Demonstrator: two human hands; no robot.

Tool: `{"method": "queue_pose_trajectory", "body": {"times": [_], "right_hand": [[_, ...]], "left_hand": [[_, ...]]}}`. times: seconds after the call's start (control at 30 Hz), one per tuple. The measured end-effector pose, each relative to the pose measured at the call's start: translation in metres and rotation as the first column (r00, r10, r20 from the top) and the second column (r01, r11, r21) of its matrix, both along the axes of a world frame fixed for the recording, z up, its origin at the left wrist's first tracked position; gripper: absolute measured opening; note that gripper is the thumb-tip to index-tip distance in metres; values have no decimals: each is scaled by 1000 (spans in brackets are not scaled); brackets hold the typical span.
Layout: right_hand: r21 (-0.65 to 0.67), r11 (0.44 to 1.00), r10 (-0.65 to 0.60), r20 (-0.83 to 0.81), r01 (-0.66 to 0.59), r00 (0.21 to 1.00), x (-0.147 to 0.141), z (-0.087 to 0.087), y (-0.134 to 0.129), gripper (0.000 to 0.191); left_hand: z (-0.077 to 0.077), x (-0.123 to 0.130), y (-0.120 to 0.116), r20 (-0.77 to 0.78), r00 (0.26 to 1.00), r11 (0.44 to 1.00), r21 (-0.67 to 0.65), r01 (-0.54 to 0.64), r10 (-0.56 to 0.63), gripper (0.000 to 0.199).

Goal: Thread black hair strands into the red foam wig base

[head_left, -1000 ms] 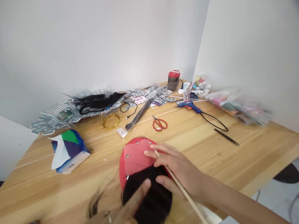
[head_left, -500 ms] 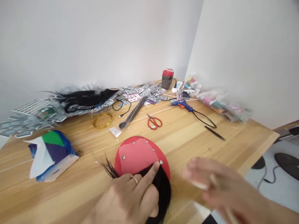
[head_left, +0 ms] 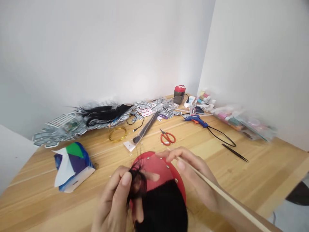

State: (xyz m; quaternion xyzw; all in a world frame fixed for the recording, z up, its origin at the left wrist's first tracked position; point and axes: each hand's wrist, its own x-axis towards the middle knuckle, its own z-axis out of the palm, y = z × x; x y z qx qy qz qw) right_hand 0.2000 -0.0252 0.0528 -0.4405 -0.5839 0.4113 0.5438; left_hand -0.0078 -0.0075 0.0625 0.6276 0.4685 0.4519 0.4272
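Observation:
In the head view, a round red base point(head_left: 154, 166) with several small metal studs sits before me. Black hair point(head_left: 164, 206) covers its lower part, with a straight upper edge. My left hand point(head_left: 113, 196) pinches a loose tuft of black hair point(head_left: 138, 177) between thumb and fingers at the base's left side. My right hand point(head_left: 198, 172) is closed on a thin pale wooden stick point(head_left: 224, 191). Its fingertips are over the upper right of the red base; whether they touch it I cannot tell.
Red-handled scissors point(head_left: 167, 137), a blue glue gun point(head_left: 195, 120) with a black cord and black tweezers point(head_left: 235, 152) lie beyond. A coil of gold wire point(head_left: 117, 139) and a blue package point(head_left: 73, 164) are to the left. Scattered cards point(head_left: 147, 111) line the wall.
My left hand has gone from pressing the hair flat to lifting a tuft. My right hand has moved left over the red base with the stick. The view has shifted.

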Motion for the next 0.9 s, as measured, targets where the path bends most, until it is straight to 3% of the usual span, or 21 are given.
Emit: {"method": "queue_pose_trajectory", "body": {"times": [0.07,0.17,0.23,0.33,0.5,0.63,0.7,0.77,0.9], "right_hand": [[-24,993,118,-7,-118,993,-9,6,-1,35],[-91,965,239,-88,-247,967,-24,11,4,49],[-160,968,182,-93,-195,979,-33,12,11,35],[-158,983,87,-31,-91,996,-38,12,19,17],[-166,981,91,-46,-97,995,-39,13,26,15],[-129,990,59,-36,-63,998,-39,15,30,12],[-131,989,61,-43,-66,997,-38,18,33,12],[-149,986,77,-33,-81,996,-36,20,35,10],[-185,973,133,-59,-142,989,-31,20,41,10]], "left_hand": [[1,4,8,108,994,998,-54,-17,23,54],[-4,6,16,83,995,999,-19,49,-47,47],[-9,5,19,41,994,994,-42,101,-100,44],[-13,2,18,-35,993,993,-32,114,-115,46],[-12,0,19,-145,985,995,-5,96,-96,43],[-11,-3,26,-24,995,995,-24,100,-100,28],[-10,-5,30,4,998,997,31,69,-69,35],[-9,-6,33,-69,997,993,111,37,-29,45],[-5,-6,38,-148,984,983,141,116,-95,13]]}}
